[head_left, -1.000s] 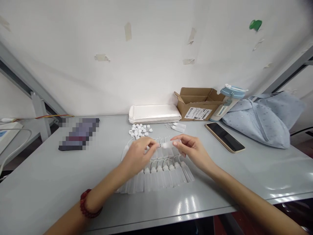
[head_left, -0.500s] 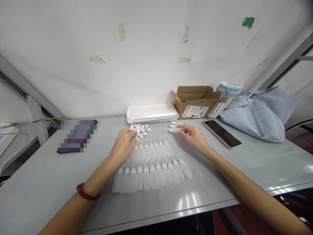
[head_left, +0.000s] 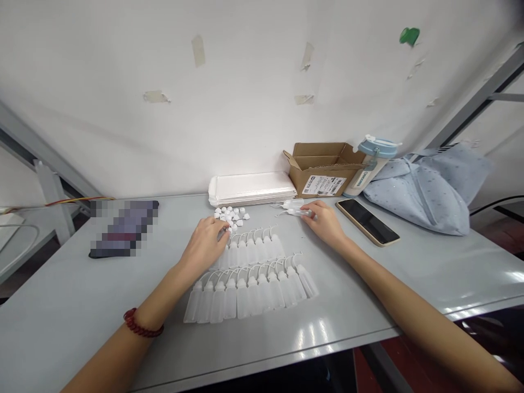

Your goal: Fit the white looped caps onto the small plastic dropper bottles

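My left hand (head_left: 206, 241) is at the near edge of a loose pile of small white caps (head_left: 229, 212). Its thumb and index finger curl together around what looks like a white cap, mostly hidden by the fingers. My right hand (head_left: 324, 219) pinches the end of a small clear plastic bottle (head_left: 295, 212) with a thin tip pointing left. Another such bottle lies just behind it. Two rows of translucent squeeze bottles with bent thin spouts, a back row (head_left: 256, 251) and a front row (head_left: 249, 297), lie between my forearms.
A stack of flat white boxes (head_left: 251, 187) and an open cardboard box (head_left: 325, 172) stand against the wall. To the right are a tumbler (head_left: 368, 169), a phone (head_left: 366, 221) and a light blue bag (head_left: 421, 196). A partly blurred dark object (head_left: 125, 229) lies left.
My right hand has lowered the small bottle beside the others at the back and grips nearer its end. My left hand stays by the caps. The whole view has shifted slightly.
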`<state>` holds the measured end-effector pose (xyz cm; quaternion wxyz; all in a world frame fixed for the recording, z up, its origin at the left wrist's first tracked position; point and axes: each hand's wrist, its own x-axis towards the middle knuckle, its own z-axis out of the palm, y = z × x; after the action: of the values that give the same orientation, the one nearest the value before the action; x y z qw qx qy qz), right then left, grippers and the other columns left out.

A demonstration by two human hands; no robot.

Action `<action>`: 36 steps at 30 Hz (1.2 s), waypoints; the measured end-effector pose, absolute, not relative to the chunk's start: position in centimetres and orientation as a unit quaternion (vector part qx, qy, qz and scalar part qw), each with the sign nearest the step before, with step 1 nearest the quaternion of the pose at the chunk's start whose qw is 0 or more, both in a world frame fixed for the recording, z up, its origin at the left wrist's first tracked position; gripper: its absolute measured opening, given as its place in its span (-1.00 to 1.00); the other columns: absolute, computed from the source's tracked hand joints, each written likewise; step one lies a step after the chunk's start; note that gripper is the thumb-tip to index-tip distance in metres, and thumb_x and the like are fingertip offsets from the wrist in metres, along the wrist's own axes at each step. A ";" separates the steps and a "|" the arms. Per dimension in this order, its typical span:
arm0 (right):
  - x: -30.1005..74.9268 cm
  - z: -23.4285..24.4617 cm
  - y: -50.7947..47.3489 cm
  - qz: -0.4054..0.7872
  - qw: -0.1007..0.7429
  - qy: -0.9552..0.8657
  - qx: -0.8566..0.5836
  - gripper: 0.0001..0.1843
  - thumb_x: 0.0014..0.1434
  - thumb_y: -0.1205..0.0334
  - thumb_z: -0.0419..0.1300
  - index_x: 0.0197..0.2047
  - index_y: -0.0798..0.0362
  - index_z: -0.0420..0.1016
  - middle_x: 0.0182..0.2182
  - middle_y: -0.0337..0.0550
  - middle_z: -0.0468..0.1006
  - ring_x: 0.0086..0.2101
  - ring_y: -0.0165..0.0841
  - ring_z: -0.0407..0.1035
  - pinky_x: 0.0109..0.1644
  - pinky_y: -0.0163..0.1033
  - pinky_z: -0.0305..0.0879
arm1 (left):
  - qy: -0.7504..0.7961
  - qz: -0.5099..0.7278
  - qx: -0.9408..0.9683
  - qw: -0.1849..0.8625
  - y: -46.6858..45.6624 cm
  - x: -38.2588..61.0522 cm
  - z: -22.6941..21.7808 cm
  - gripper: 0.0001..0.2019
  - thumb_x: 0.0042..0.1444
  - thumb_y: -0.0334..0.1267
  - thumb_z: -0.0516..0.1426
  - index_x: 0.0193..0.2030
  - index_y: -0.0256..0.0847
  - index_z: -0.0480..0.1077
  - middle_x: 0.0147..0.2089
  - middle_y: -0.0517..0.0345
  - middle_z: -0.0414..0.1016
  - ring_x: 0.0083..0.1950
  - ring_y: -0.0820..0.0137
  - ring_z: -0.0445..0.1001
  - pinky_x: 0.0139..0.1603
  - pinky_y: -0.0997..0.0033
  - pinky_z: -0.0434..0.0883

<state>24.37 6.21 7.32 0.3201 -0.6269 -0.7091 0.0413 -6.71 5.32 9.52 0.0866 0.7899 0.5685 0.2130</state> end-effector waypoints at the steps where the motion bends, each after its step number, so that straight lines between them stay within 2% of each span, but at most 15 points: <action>1: 24.4 7.2 6.3 0.037 0.324 -0.708 -0.627 -0.78 0.06 0.32 0.13 -0.22 0.09 0.52 -0.27 -0.05 0.47 -0.42 -0.29 0.35 -0.23 -0.16 0.30 | 0.566 0.212 0.792 0.088 5.2 -6.7 9.5 -0.74 0.12 -0.22 -0.01 -0.20 -0.20 0.48 -0.28 0.02 0.46 -0.10 0.15 0.39 -0.12 0.20 0.37; 7: 24.0 7.9 5.7 0.038 0.353 -0.702 -0.618 -0.79 0.07 0.30 0.10 -0.22 0.13 0.48 -0.27 -0.02 0.45 -0.42 -0.30 0.32 -0.28 -0.18 0.27 | 0.557 0.201 0.801 0.087 5.0 -6.5 9.7 -0.73 0.14 -0.23 -0.02 -0.19 -0.20 0.48 -0.29 0.01 0.45 -0.11 0.14 0.38 -0.14 0.20 0.37; 10: 23.1 9.2 4.5 0.074 0.358 -0.713 -0.599 -0.82 0.11 0.25 0.10 -0.24 0.11 0.46 -0.41 -0.14 0.46 -0.48 -0.36 0.30 -0.35 -0.26 0.24 | 0.556 0.196 0.803 0.089 5.0 -6.5 9.7 -0.74 0.14 -0.25 -0.01 -0.19 -0.22 0.48 -0.28 0.00 0.46 -0.10 0.14 0.37 -0.14 0.20 0.36; 14: 21.6 11.0 2.5 0.271 0.279 -0.783 -0.485 -0.80 0.19 0.21 0.07 -0.25 0.07 0.48 -0.55 -0.28 0.39 -0.54 -0.45 0.21 -0.43 -0.34 0.16 | 0.559 0.190 0.802 0.092 4.9 -6.4 9.7 -0.74 0.14 -0.25 0.00 -0.19 -0.27 0.47 -0.26 -0.03 0.46 -0.09 0.13 0.36 -0.13 0.19 0.36; 18: 20.7 11.3 1.5 0.335 0.219 -0.813 -0.422 -0.76 0.24 0.23 0.02 -0.18 0.07 0.50 -0.55 -0.29 0.38 -0.54 -0.47 0.15 -0.44 -0.35 0.12 | 0.564 0.186 0.799 0.092 4.9 -6.2 9.8 -0.75 0.13 -0.26 0.01 -0.20 -0.28 0.47 -0.24 -0.04 0.47 -0.07 0.12 0.36 -0.12 0.19 0.36; 22: 20.3 11.0 1.4 0.322 0.196 -0.838 -0.394 -0.73 0.28 0.23 -0.02 -0.19 0.08 0.50 -0.49 -0.24 0.44 -0.53 -0.45 0.19 -0.43 -0.34 0.12 | 0.569 0.185 0.797 0.087 4.9 -6.2 9.8 -0.76 0.13 -0.26 0.01 -0.22 -0.28 0.47 -0.24 -0.05 0.48 -0.06 0.11 0.36 -0.12 0.17 0.36; 30: 20.0 10.5 1.5 0.266 0.186 -0.863 -0.386 -0.69 0.30 0.32 -0.07 -0.11 0.02 0.50 -0.29 -0.15 0.55 -0.33 -0.33 0.39 -0.23 -0.24 0.26 | 0.571 0.188 0.796 0.078 5.0 -6.2 9.6 -0.77 0.12 -0.24 0.01 -0.27 -0.25 0.46 -0.24 -0.05 0.48 -0.07 0.10 0.35 -0.14 0.17 0.36; 33: 20.1 10.2 1.5 0.240 0.176 -0.865 -0.404 -0.68 0.29 0.35 -0.08 -0.06 -0.01 0.47 -0.29 -0.14 0.55 -0.33 -0.32 0.40 -0.26 -0.24 0.26 | 0.571 0.192 0.794 0.079 5.0 -6.2 9.5 -0.79 0.12 -0.24 0.01 -0.30 -0.23 0.45 -0.25 -0.03 0.48 -0.08 0.11 0.35 -0.14 0.18 0.35; 36: 20.0 10.1 1.5 0.207 0.170 -0.866 -0.421 -0.69 0.32 0.27 -0.08 -0.08 -0.03 0.48 -0.31 -0.13 0.54 -0.34 -0.31 0.39 -0.27 -0.23 0.25 | 0.572 0.198 0.792 0.082 5.0 -6.0 9.7 -0.79 0.12 -0.24 0.01 -0.31 -0.24 0.45 -0.26 -0.03 0.49 -0.08 0.11 0.35 -0.13 0.17 0.35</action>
<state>20.01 1.50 10.08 0.1697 -0.4214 -0.8664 0.2074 -6.04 4.96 9.68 0.0818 0.7917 0.5721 0.1980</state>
